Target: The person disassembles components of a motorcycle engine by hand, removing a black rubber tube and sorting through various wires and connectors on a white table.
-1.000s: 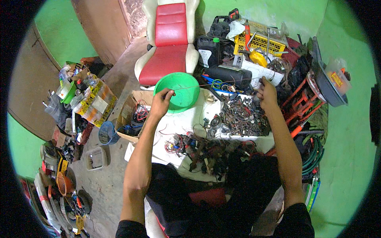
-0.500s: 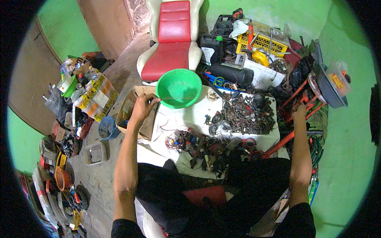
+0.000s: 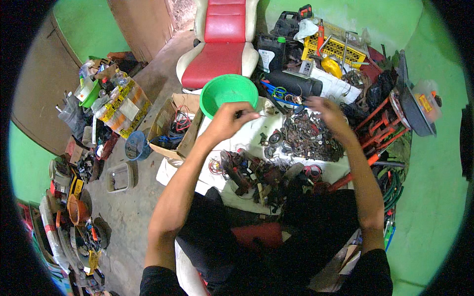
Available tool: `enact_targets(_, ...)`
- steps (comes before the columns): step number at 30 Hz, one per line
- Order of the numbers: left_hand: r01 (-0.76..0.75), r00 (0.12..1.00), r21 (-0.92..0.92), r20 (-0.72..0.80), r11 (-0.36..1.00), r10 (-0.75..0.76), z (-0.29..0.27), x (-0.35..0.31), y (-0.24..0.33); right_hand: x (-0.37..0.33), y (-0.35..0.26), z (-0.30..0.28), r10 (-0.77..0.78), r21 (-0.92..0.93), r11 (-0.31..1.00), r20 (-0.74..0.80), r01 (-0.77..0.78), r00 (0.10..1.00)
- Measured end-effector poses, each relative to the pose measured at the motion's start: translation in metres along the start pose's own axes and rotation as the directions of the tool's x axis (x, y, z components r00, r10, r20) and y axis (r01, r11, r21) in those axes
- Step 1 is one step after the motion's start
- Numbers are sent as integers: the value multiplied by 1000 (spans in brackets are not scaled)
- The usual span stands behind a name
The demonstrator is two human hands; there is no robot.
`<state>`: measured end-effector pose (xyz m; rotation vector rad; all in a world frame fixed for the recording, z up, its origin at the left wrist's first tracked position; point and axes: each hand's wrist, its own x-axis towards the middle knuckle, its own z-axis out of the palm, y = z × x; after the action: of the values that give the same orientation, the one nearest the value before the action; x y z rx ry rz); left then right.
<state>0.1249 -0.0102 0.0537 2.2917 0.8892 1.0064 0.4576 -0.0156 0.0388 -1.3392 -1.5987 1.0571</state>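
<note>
My left hand point(image 3: 231, 120) is in front of the green basin point(image 3: 210, 96), covering part of its near rim. Its fingers are bent and pressed together; whatever they hold, if anything, does not show. Over the far part of a pile of small dark parts point(image 3: 313, 135) hovers my right hand point(image 3: 326, 111), its fingers smeared by motion. Nearer my knees lies a second heap of dark connectors and wires point(image 3: 261, 180). Both piles rest on a white sheet point(image 3: 244, 140).
Left of the sheet stands an open cardboard box point(image 3: 190, 135) with coiled wires. A red and white car seat point(image 3: 212, 64) is beyond the basin. At the right are a red metal stand point(image 3: 377, 123) and a grey basin point(image 3: 417, 111). A yellow crate point(image 3: 340, 52) sits behind.
My right hand has come in from the red stand to the pile. My left hand has moved right, and the thin reddish strand seen at it before no longer shows. The view has shifted slightly.
</note>
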Motion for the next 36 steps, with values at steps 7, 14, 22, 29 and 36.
enact_targets(7,93,994,-101,-53,990,-99,8,24,12,-2,-67,98,-107,-45,991,325,128,940)
enact_targets(14,288,945,-69,181,955,-272,7,-14,-54,11,-74,13,-191,386,847,-421,365,887)
enact_targets(22,296,916,-189,335,936,-222,6,-11,-53,22,59,-94,88,354,870,-795,342,600)
enact_targets(29,405,885,-194,328,894,-330,-19,-17,-73,4,154,-168,282,289,956,-867,-45,411)
enact_targets(36,427,904,-21,17,904,-426,-33,-21,-72,-12,209,-227,98,-4,964,-925,-266,368)
